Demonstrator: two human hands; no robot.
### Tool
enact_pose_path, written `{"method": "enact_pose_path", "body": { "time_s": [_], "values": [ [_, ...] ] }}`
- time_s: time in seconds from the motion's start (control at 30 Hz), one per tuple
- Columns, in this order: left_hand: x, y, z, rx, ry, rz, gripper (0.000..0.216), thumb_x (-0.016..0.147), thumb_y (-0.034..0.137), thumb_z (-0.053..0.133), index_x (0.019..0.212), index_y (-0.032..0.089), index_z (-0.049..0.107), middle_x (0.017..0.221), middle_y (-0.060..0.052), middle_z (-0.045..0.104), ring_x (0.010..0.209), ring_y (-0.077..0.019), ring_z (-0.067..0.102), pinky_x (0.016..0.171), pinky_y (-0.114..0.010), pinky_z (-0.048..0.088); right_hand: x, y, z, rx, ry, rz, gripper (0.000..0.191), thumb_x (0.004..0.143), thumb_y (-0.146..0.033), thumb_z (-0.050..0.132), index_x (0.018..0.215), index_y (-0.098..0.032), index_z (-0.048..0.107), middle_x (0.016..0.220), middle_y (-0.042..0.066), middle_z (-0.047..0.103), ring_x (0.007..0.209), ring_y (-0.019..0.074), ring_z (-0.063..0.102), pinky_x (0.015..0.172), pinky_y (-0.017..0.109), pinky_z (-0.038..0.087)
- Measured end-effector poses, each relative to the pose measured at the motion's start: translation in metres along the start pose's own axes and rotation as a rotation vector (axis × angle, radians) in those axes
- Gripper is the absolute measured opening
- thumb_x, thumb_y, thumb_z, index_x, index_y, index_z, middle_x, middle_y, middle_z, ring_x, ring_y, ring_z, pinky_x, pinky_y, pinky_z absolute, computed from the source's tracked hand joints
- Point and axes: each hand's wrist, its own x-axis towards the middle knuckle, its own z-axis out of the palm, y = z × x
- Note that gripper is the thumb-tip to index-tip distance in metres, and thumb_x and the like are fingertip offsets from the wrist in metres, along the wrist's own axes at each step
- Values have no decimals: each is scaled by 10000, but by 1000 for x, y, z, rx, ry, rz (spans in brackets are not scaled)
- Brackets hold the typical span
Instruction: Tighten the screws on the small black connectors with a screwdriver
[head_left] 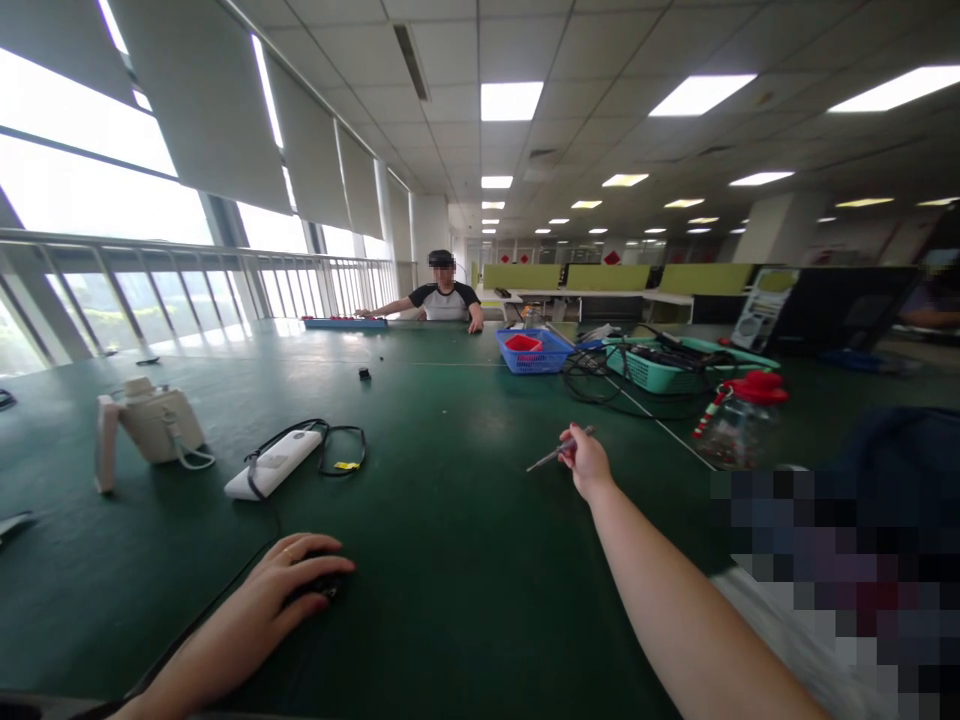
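My left hand (296, 585) rests low on the green tabletop, its fingers curved over a small black object (328, 585). Most of that object is hidden beneath my palm and fingers, so its kind does not show. In my right hand (586, 462) is a slim screwdriver (550, 459), pinched between thumb and fingers. Its thin metal shaft points left, just over the table, and the handle's end sticks out past my fingers. A white power strip (274, 465) with a black cord (365, 450) lies beyond my left hand.
A beige bottle (161, 425) stands at the left. Toward the back right are a blue basket (534, 357), a green basket (645, 372) full of cables, and a red-lidded jar (739, 430). A small black block (364, 374) lies mid-table. Another person (444, 293) sits at the far end.
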Motion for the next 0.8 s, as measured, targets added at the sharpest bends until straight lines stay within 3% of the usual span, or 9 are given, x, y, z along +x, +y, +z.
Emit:
{"method": "enact_pose_path", "body": {
  "time_s": [0.3, 0.47, 0.6, 0.8],
  "values": [
    [0, -11, 2, -118, 405, -131, 393, 859, 466, 498, 1156, 270, 664, 1221, -46, 654, 1129, -264, 611, 1019, -428, 469, -1, -1, 1, 10, -3, -9, 309, 766, -426, 662, 597, -191, 554, 433, -50, 443, 359, 81, 380, 395, 222, 401],
    [-7, -19, -3, -95, 444, -270, 492, 880, 518, 443, 1281, 268, 577, 1122, -39, 711, 1024, -250, 672, 893, -380, 540, -3, -3, 1, 16, -14, -3, 282, 781, -395, 663, 611, -190, 570, 460, -44, 466, 376, 81, 405, 410, 218, 419],
    [-11, -26, -9, 8, 445, -339, 483, 885, 533, 413, 1248, 284, 610, 1097, -24, 724, 983, -250, 687, 816, -341, 562, -3, -3, 0, 20, -18, -1, 292, 785, -400, 668, 609, -188, 571, 449, -49, 460, 373, 73, 389, 410, 207, 414],
    [-13, -26, -11, 23, 419, -266, 429, 876, 493, 414, 1151, 289, 671, 1091, -7, 729, 1000, -241, 683, 847, -325, 555, 0, 1, 1, 22, -13, -13, 316, 775, -420, 668, 597, -177, 570, 415, -57, 434, 358, 62, 359, 395, 191, 381]
  ]
}}
